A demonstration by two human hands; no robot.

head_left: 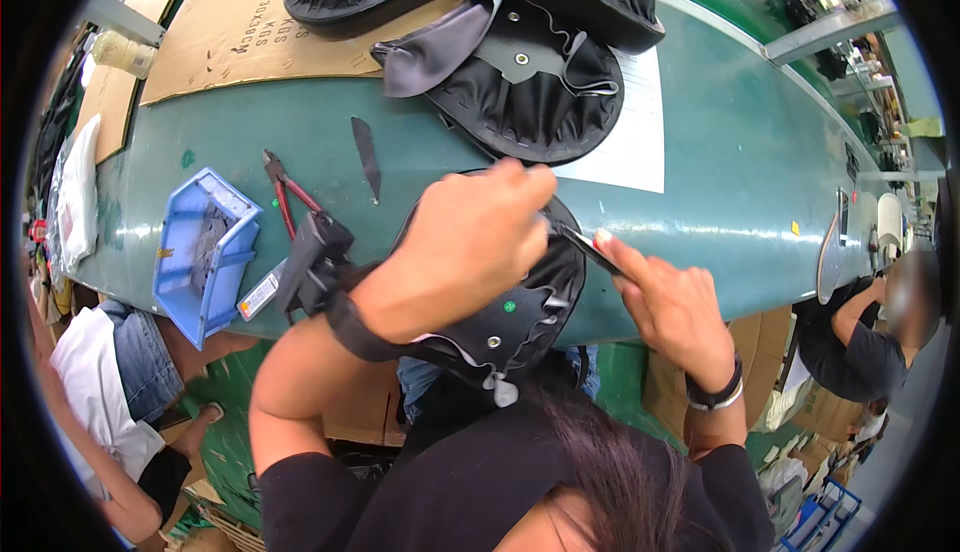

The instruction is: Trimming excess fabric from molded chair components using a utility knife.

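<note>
Black pad [545,297] overhangs the table's [740,242] near edge, open room rightward.

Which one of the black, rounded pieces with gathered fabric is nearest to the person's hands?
The black, rounded, gathered-fabric piece at the near edge of the green table, partly hidden by the left hand. The other black pieces lie grouped farther back.

In black: the near gathered piece [558,287], grey at its centre, with a green dot [510,307]; the gathered piece beyond [530,117], grey-centred, with its flap [430,60] in purplish grey; both wristbands [360,335]. In light blue: the bin [230,260]. In red: the pliers' handles [284,204]. In blue-green: the tabletop [720,242]. In brown, marked with dark print: the cardboard [205,62]. In white: the paper [640,117].
</note>
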